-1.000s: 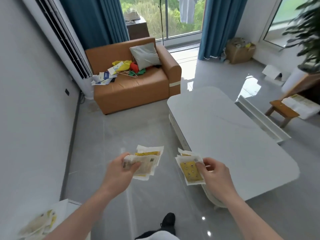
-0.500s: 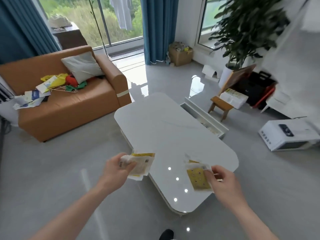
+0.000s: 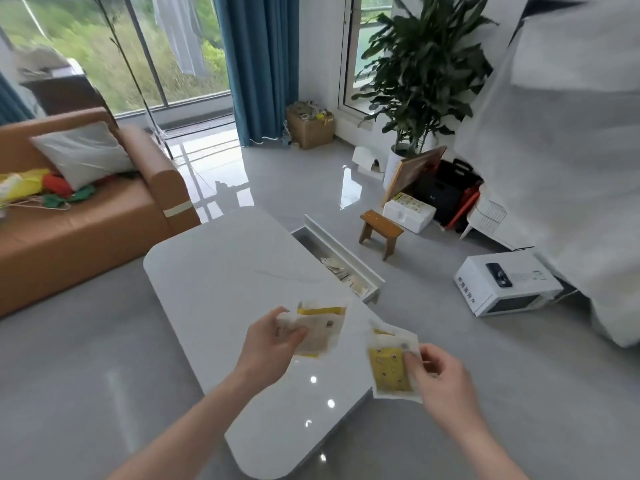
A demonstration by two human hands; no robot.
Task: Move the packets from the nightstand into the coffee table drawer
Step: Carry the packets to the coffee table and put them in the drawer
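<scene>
- Clearly this is the carry: the left hand (image 3: 268, 344) grips a small stack of packets (image 3: 320, 329) and the right hand (image 3: 441, 375) pinches a yellow-faced packet (image 3: 389, 370) with others behind it, both held out over the near end of the coffee table (image 3: 225, 271).
- Ahead, the drawer (image 3: 367, 268) stands pulled open on the table's far side, a few packets already lying inside (the nightstand is out of view).
- Best, I'd say, to walk round the table end, keep both bundles squeezed flat so nothing slides loose, and lower them in rather than toss.
- Both forearms reach forward, the 2 hands apart, thumbs on top of the packets.
</scene>
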